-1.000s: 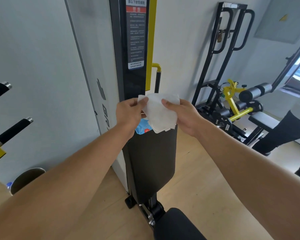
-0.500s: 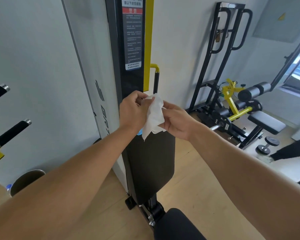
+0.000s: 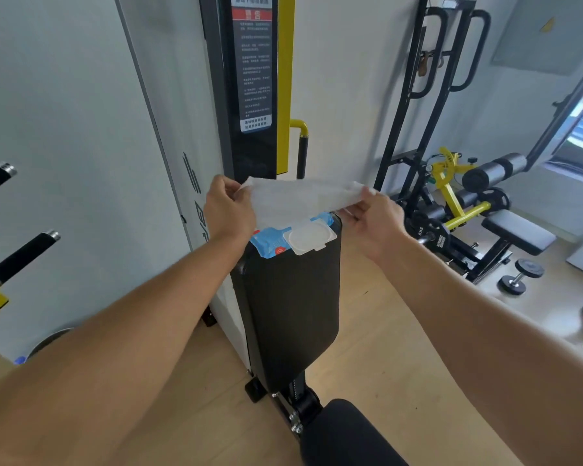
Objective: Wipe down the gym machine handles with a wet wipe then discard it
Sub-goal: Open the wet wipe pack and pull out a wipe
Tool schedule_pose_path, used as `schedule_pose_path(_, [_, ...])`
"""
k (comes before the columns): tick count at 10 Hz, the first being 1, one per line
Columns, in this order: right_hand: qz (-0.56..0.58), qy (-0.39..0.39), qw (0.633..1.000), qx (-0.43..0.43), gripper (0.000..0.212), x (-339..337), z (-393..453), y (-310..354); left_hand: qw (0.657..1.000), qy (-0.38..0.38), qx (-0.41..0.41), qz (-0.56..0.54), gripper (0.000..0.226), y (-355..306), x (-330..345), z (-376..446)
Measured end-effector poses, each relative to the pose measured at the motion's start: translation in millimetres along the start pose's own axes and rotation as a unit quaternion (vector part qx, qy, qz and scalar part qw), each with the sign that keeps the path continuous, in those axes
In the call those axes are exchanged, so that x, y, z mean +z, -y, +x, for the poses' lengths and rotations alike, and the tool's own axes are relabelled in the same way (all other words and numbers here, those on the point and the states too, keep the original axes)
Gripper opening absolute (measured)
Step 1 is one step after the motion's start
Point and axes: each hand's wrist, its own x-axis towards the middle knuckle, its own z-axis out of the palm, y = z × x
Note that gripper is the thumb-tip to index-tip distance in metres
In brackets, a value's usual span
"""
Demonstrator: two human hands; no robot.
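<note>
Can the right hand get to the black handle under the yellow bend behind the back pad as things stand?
Probably yes. The handle stands just above and behind the right hand, with nothing between them. But both hands pinch the stretched wet wipe, so the left hand would likely need to release its grip first.

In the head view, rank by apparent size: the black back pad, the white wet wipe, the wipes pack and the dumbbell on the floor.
1. Black upright back pad
2. White wet wipe
3. Blue wipes pack with white lid, partly covered
4. Small black dumbbell, farther off, so unsure
</note>
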Motion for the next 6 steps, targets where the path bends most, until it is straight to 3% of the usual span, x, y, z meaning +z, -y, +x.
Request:
schedule_pose_path(2, [-0.086,-0.187,0.976,-0.074,0.017,-31.5,22.5,24.3,0.999,-0.033,0.028,-0.005,0.014,-6.4,-0.9,10.9])
schedule_pose_path(3, [-0.094,-0.168,0.977,-0.089,0.017,-41.3,23.6,28.3,0.997,0.024,0.074,-0.012,0.019,-14.1,4.5,16.7])
schedule_pose_path(4, [-0.417,0.014,0.909,0.013,0.04,-48.4,10.3,16.4,0.991,0.079,0.107,-0.009,0.021,-24.6,14.7,17.5])
schedule_pose_path(5, [-0.46,0.042,0.88,0.106,0.034,-54.1,5.2,2.6,0.987,0.102,0.111,-0.047,0.017,-35.4,21.9,17.5])
schedule_pose_path(6, [-0.544,0.156,0.816,0.121,0.019,-46.5,-5.5,-4.2,0.985,0.116,0.06,-0.11,0.016,-36.3,23.4,18.6])
